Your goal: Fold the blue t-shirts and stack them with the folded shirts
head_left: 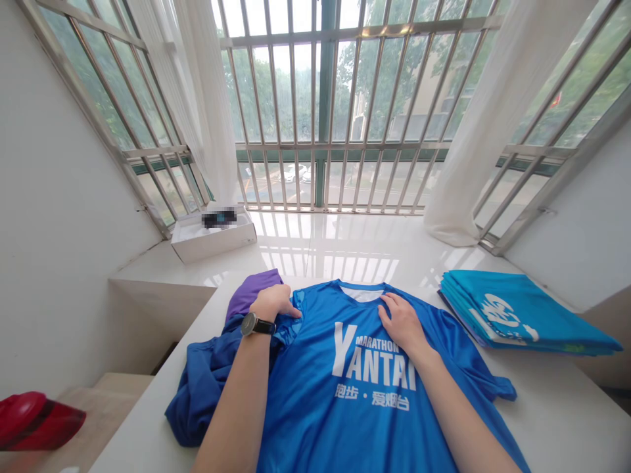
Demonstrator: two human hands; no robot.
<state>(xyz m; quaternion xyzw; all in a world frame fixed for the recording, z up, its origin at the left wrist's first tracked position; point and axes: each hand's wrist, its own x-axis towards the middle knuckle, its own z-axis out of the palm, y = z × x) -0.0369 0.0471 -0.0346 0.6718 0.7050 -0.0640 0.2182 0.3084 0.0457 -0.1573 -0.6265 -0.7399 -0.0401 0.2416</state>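
A blue T-shirt (359, 420) with white "Marathon Yantai" lettering is spread front side up on the white table (552, 420), its collar toward the window. My left hand (272, 302), below a wrist with a black-strapped watch (249, 324), is closed on the fabric at the left sleeve; some fingertips are hidden. My right hand (401, 322) rests on the shirt just beside the collar, fingers stretched out and a little apart. Crumpled dark blue clothing (202, 381) and a purple garment (251, 292) lie left of the shirt, partly behind my left arm.
A stack of folded turquoise shirts (522, 312) sits on the right of the table. On the windowsill (315, 246) stands a white box (214, 243) with a blurred-out item. White curtains (461, 151) hang before the barred window. A red cap (37, 420) is at lower left.
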